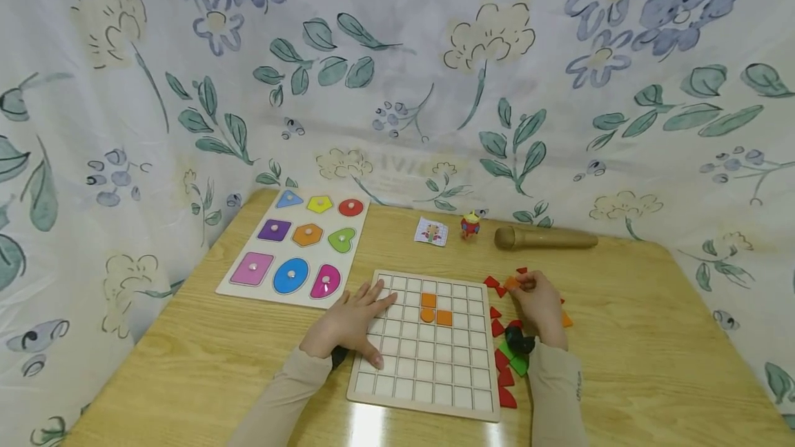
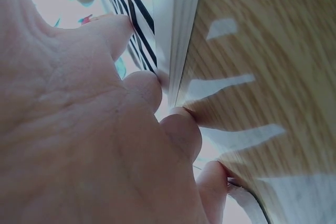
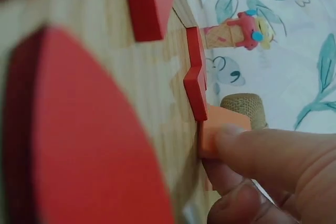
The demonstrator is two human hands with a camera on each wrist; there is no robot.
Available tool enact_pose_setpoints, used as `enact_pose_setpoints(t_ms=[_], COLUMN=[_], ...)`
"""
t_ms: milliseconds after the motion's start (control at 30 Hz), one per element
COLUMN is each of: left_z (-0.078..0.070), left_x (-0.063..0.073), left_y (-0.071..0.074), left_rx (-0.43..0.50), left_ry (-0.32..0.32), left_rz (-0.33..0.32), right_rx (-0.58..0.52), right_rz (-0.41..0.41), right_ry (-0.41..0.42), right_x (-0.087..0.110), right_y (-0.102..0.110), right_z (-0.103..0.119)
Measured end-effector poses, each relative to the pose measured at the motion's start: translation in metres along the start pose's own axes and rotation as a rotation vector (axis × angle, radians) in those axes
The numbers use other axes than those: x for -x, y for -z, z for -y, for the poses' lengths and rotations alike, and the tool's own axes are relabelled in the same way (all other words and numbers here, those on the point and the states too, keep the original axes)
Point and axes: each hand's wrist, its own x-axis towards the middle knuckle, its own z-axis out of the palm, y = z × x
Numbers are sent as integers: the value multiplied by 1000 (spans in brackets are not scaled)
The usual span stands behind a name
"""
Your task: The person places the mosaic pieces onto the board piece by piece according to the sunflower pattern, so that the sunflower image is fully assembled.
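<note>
A white grid board [image 1: 406,388] with a wooden frame lies in the middle of the table. On it sit two orange squares [image 1: 444,318] and an orange rounded piece [image 1: 427,314]. My left hand [image 1: 349,323] rests with spread fingers on the board's left edge. Beyond the right edge, my right hand [image 1: 539,302] pinches an orange piece [image 3: 226,116] between thumb and fingers. Red pieces [image 3: 100,129] lie close around it, and green pieces [image 1: 514,359] are partly hidden by the wrist camera.
A shape puzzle board [image 1: 284,240] with knobbed pieces lies at the left. Along the back are a small picture card [image 1: 431,232], a red and yellow figurine [image 1: 470,226] and a brown microphone-shaped object [image 1: 546,238]. A floral curtain [image 1: 397,88] hangs behind the table.
</note>
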Motion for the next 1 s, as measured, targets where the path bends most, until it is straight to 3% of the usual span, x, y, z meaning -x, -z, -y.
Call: enact_pose_setpoints(t_ms=[167,267,567,767,1000], left_z=[-2,-3,-3,-4,-5], left_x=[1,1,-1,0,4], left_y=[1,0,1,0,2], left_rx=[-7,-14,-14,-27,-29], left_ry=[2,6,36,22,28], left_rz=[3,4,-8,-1,-11], right_rx=[-62,-94,-144,-56,69], right_rz=[18,68,303,357,344], right_ry=[1,33,198,325,406], right_x=[5,10,31,49,53], right_y=[2,-4,-62,-86,-90], right_z=[13,29,84,98,102])
